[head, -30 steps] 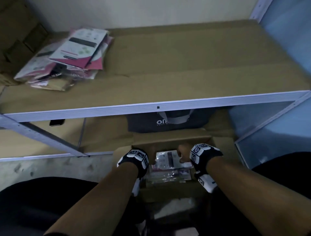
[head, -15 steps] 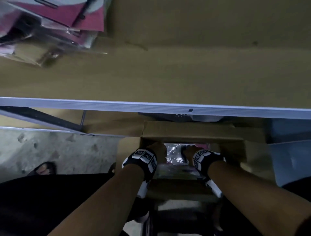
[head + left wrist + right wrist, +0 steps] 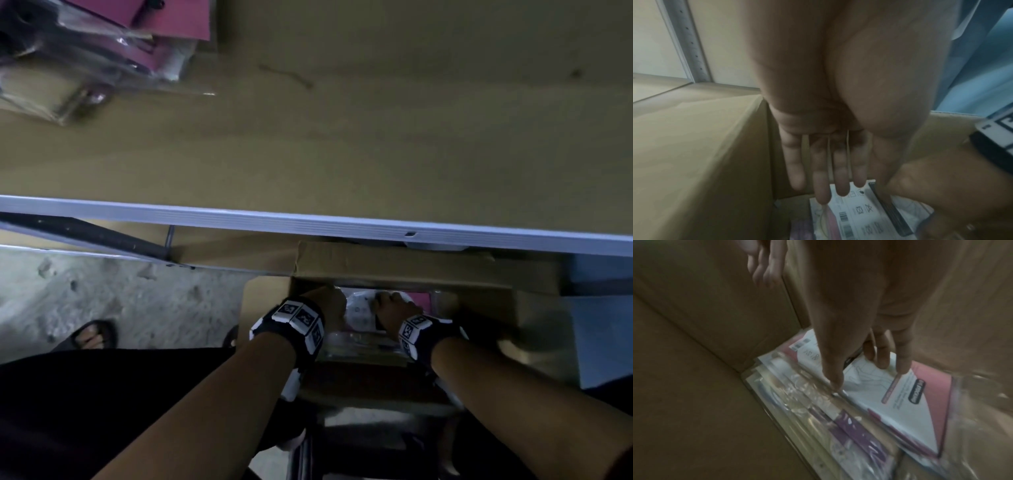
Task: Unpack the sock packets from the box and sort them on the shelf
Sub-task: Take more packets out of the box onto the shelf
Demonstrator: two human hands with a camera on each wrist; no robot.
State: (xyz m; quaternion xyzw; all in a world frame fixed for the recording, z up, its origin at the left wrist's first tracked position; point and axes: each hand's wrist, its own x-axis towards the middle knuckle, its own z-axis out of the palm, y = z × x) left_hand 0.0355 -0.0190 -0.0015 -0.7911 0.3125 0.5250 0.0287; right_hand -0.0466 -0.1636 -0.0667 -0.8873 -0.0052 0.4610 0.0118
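Observation:
An open cardboard box [image 3: 394,267] stands below the shelf edge [image 3: 308,219]. Both my hands are down inside it. A stack of clear-wrapped sock packets [image 3: 849,426] lies in the box, with a white and pink packet [image 3: 900,399] on top. My right hand [image 3: 863,368] pinches that top packet's end, thumb at its edge and fingers on its face. My left hand [image 3: 830,186] hangs with straight fingers, their tips touching the same packet [image 3: 857,211]. In the head view the left hand [image 3: 329,301] and right hand [image 3: 388,303] flank the packet [image 3: 359,311].
A loose pile of sock packets [image 3: 113,44] lies at the far left of the cardboard-lined shelf top [image 3: 376,120]. A sandalled foot [image 3: 90,337] stands on the concrete floor [image 3: 137,301] left of the box. The box walls [image 3: 705,162] close in around both hands.
My head has tipped down and closer to the box. Both hands have gone deeper into the box and closed in on the top packet.

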